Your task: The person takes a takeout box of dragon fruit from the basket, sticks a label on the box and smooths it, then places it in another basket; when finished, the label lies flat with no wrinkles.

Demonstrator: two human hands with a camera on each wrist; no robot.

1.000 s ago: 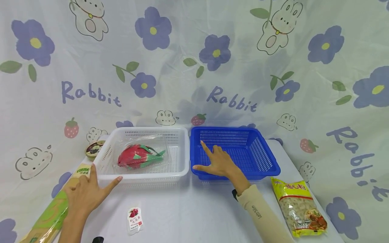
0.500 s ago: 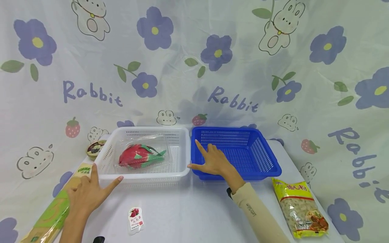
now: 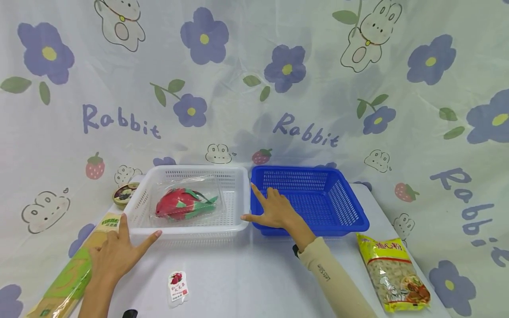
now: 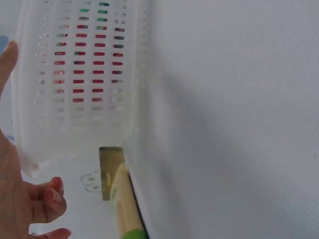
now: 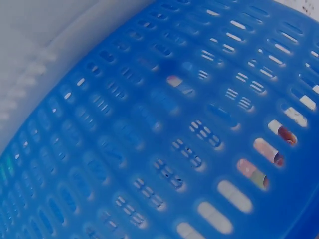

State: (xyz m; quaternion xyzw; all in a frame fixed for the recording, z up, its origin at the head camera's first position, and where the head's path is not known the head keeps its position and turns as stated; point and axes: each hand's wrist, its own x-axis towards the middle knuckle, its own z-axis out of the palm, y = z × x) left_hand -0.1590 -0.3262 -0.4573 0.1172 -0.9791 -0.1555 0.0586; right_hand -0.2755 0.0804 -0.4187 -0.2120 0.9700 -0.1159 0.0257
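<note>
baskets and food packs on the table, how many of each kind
Baskets: 2, white basket and blue basket.
Food items: 5, dragon fruit pack, noodle bag, long green box, small sachet, round tin.
Total: 7.

Two bare hands, no gloves, rings not visible; the left hand (image 3: 115,254) and its forearm are uncovered to the frame edge, nails short and plain in the left wrist view. The right hand (image 3: 274,211) is bare too, but its forearm wears a close-fitting beige sleeve (image 3: 332,282) with small dark lettering printed along it, too small to read; a dark band (image 3: 296,250) shows at the wrist, just at the cuff.
</note>
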